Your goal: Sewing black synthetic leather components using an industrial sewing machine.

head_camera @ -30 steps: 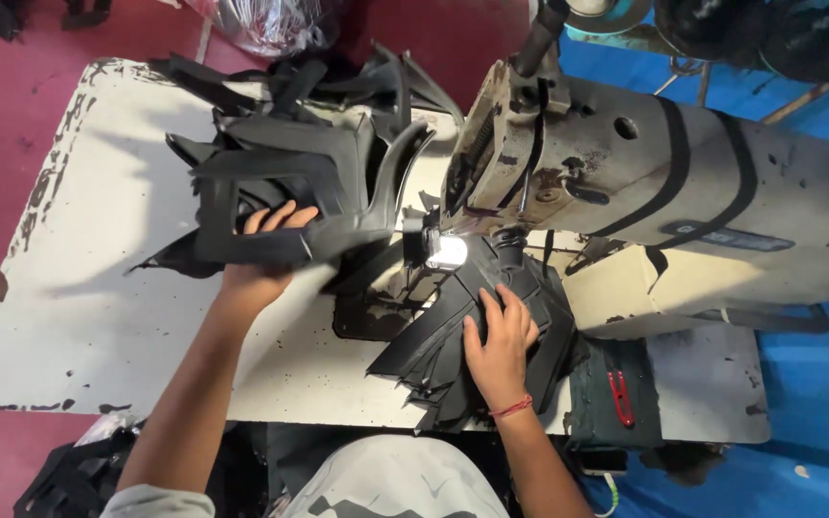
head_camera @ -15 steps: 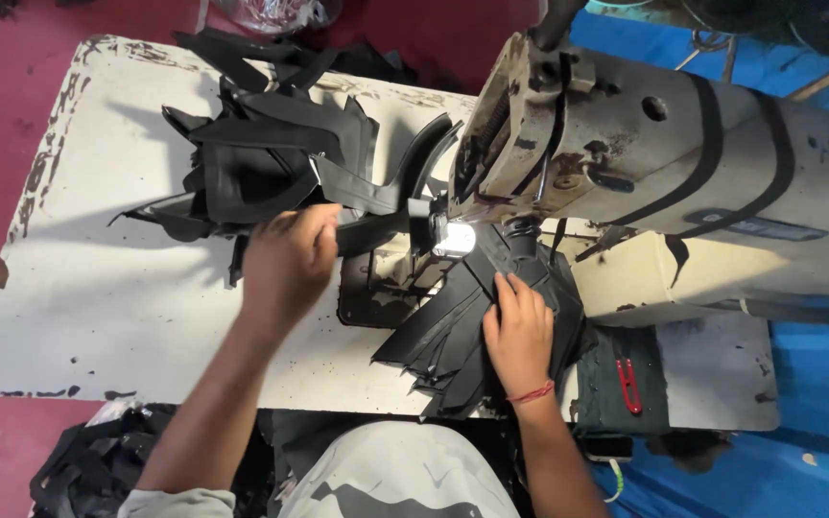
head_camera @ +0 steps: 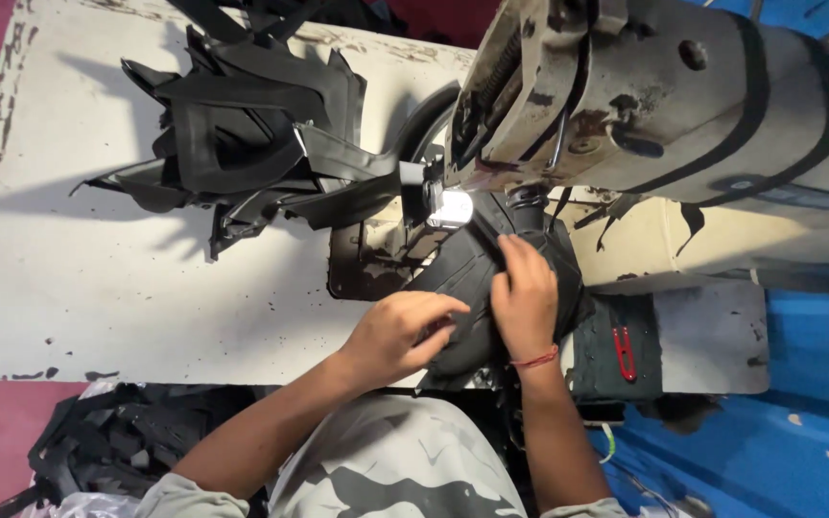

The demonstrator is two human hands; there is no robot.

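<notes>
The fingers of the left hand (head_camera: 397, 333) and right hand (head_camera: 526, 299) press together on a black, floppy cut fabric piece (head_camera: 472, 288) near the needle of the old cream sewing machine (head_camera: 645, 105). This looks like lining up; next it needs careful sliding under the needle.

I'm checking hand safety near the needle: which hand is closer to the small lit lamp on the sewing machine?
Right. The right hand lies just below the lamp; the left hand sits lower, toward the table's near edge.
</notes>
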